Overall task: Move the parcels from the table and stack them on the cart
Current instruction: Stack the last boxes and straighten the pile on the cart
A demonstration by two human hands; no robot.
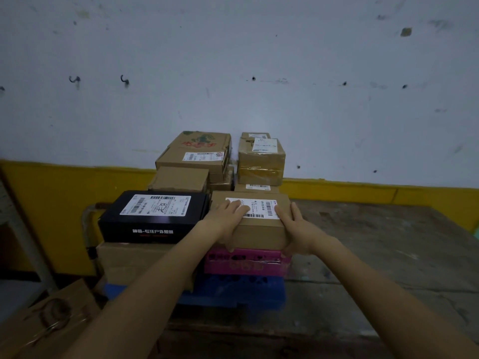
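Bearing a white barcode label (pixel 261 208), brown parcel (pixel 259 234).

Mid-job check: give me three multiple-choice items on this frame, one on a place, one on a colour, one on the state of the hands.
1. The labelled brown parcel rests on: A) the floor B) the pink box C) a green crate.
2. The box just left of it is: A) black B) green C) white.
3. The left hand and right hand are: A) both off the parcel B) one on, one off C) both holding it.
Answers: 1 B, pink shows directly under the parcel; 2 A, the black box sits beside it; 3 C, fingers lie on its top and thumbs wrap its front.
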